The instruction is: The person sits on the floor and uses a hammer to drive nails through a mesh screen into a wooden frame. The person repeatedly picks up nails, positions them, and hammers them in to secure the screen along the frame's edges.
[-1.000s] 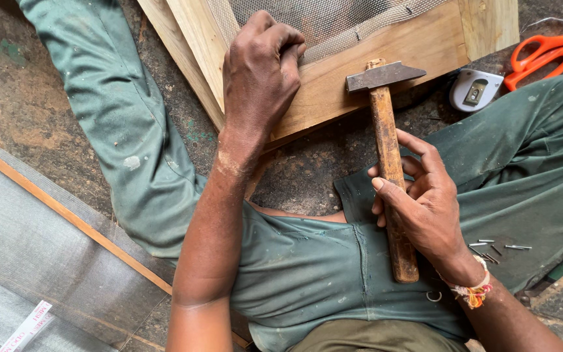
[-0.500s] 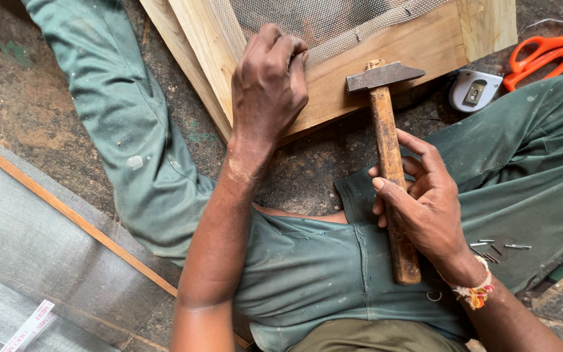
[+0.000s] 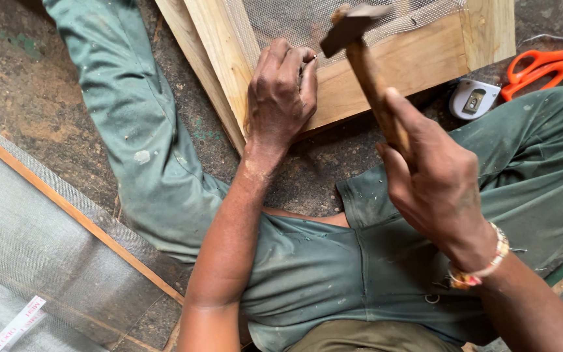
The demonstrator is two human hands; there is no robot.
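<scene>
A light wooden frame [image 3: 418,62] with wire mesh [image 3: 294,23] stretched over it lies on the ground between my legs. My left hand [image 3: 280,94] presses on the frame's lower rail at the mesh edge, fingers curled; whether it pinches a nail is hidden. My right hand [image 3: 434,179] grips the wooden handle of a hammer [image 3: 358,49]. The hammer is raised, its dark metal head above the mesh just right of my left fingers.
A small grey tape measure [image 3: 472,99] and orange-handled scissors [image 3: 539,68] lie on the ground right of the frame. A roll of grey mesh with a thin wooden strip [image 3: 66,205] lies at the lower left. My green trouser legs flank the frame.
My right hand has lifted the hammer off the frame's lower rail and swung its head up toward my left fingers. My left hand has stayed on the rail.
</scene>
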